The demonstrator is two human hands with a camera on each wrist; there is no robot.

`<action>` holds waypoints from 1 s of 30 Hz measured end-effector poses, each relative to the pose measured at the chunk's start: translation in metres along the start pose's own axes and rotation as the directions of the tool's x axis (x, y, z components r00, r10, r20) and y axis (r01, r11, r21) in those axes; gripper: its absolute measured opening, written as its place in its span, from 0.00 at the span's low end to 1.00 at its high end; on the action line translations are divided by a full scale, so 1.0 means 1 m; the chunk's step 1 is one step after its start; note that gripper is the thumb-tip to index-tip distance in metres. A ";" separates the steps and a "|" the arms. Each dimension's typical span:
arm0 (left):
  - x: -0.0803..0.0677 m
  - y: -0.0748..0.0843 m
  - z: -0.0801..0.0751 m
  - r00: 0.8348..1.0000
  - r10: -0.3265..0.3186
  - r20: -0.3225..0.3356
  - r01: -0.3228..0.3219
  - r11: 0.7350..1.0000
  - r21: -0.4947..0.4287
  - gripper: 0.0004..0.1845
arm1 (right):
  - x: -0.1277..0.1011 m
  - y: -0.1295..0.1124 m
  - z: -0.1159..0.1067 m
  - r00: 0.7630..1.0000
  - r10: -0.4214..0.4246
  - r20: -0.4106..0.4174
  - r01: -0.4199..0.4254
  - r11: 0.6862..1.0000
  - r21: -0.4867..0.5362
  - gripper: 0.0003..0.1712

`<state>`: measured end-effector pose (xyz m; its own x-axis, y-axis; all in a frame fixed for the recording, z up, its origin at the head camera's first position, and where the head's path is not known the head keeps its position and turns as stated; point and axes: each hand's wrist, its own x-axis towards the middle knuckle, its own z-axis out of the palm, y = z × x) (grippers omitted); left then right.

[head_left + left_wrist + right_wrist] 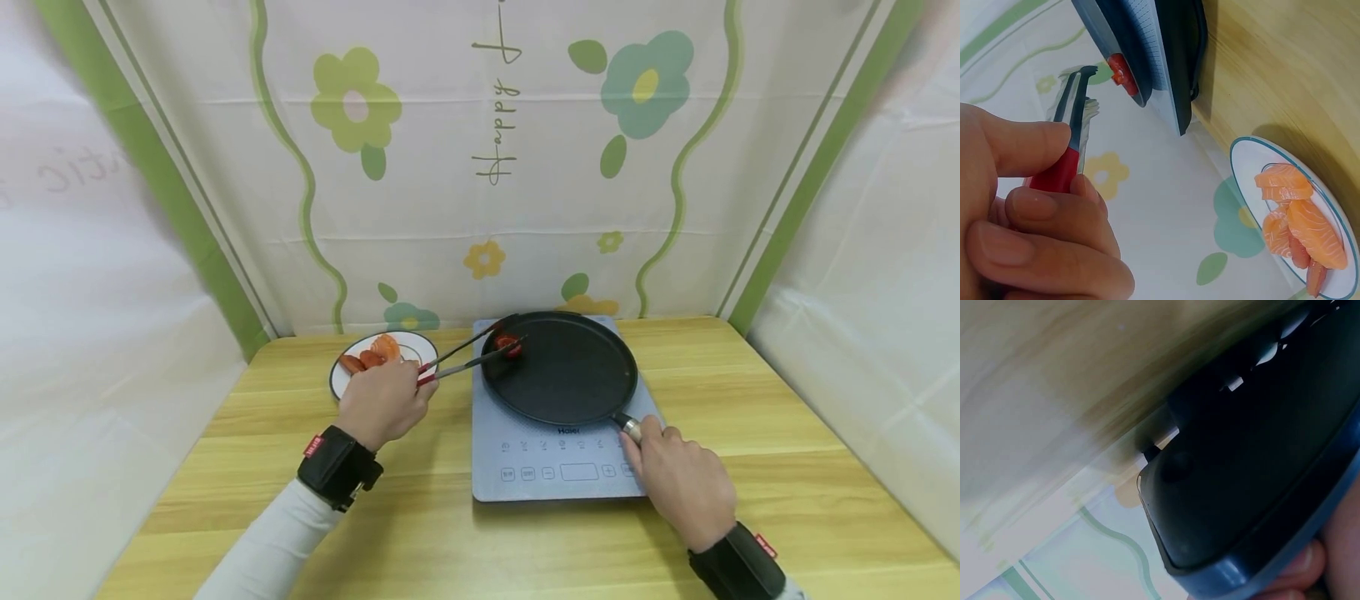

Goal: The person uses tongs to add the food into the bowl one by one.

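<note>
My left hand (386, 402) grips a pair of tongs (468, 363) by the red handle (1059, 172). The dark tong arms reach right, over the left edge of a flat black frying pan (573, 379). By their tips, a small red piece of sausage (508, 345) lies on the pan; in the left wrist view this sausage piece (1124, 76) shows near the pan's rim, and the tong tips appear a little apart from it. My right hand (686, 477) is wrapped round the pan's handle (628, 427), low on the right.
The pan sits on a grey induction cooktop (517, 483). Left of it, partly behind my left hand, stands a white plate (337, 383) with salmon slices (1316, 231) and sausages (1299, 253). A floral cloth (480, 200) hangs behind the wooden table (427, 517).
</note>
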<state>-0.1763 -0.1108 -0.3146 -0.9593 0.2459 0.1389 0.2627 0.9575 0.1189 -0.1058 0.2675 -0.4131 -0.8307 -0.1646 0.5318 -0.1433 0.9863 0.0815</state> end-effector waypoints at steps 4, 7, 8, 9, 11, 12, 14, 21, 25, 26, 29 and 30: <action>-0.003 -0.003 0.000 1.000 -0.014 0.016 0.015 1.000 -0.020 0.25 | 0.000 0.001 0.001 1.000 -0.011 -0.025 0.011 1.000 -0.002 0.26; -0.005 -0.006 0.000 0.999 -0.023 0.023 0.023 1.000 -0.015 0.24 | 0.000 0.001 0.001 1.000 -0.011 -0.023 0.011 1.000 0.003 0.26; -0.005 -0.007 0.000 0.999 -0.025 0.024 0.025 1.000 -0.018 0.25 | 0.000 0.001 0.001 1.000 -0.010 -0.022 0.011 1.000 0.004 0.26; -0.006 -0.008 0.000 0.999 -0.027 0.025 0.028 0.999 -0.021 0.25 | 0.000 0.001 0.001 1.000 -0.010 -0.020 0.010 1.000 0.005 0.26; -0.007 -0.010 0.000 0.999 -0.033 0.031 0.034 0.999 -0.037 0.26 | 0.000 0.001 0.000 1.000 -0.007 -0.013 0.007 1.000 0.006 0.26; -0.008 -0.011 0.000 0.999 -0.037 0.032 0.038 0.998 -0.045 0.27 | 0.000 0.000 0.000 1.000 -0.006 -0.008 0.006 1.000 0.006 0.26; -0.009 -0.013 -0.001 0.999 -0.042 0.030 0.044 0.998 -0.052 0.27 | 0.001 0.000 0.000 1.000 -0.001 0.006 0.001 1.000 0.007 0.26; -0.013 -0.023 -0.011 0.999 -0.052 0.004 0.052 0.996 -0.071 0.24 | 0.002 -0.001 -0.001 0.998 0.019 0.062 -0.020 1.000 0.012 0.26; -0.016 -0.029 -0.017 0.997 -0.075 0.000 0.075 0.992 -0.100 0.24 | 0.002 0.000 -0.001 1.000 0.003 0.027 -0.003 1.000 0.006 0.26; -0.017 -0.030 -0.019 0.997 -0.079 0.002 0.079 0.991 -0.105 0.25 | 0.001 0.000 0.000 1.000 0.001 0.019 -0.001 1.000 0.005 0.26; -0.021 -0.035 -0.022 0.996 -0.092 0.007 0.092 0.989 -0.117 0.25 | 0.001 0.000 0.001 1.000 -0.007 -0.002 0.007 1.000 0.002 0.26; -0.022 -0.036 -0.023 0.995 -0.096 0.011 0.096 0.988 -0.122 0.25 | 0.001 0.001 0.001 1.000 -0.007 -0.004 0.007 1.000 0.004 0.26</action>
<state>-0.1622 -0.1540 -0.2996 -0.9811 0.1547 0.1159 0.1796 0.9512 0.2511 -0.1070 0.2679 -0.4135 -0.8276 -0.1712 0.5345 -0.1511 0.9852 0.0814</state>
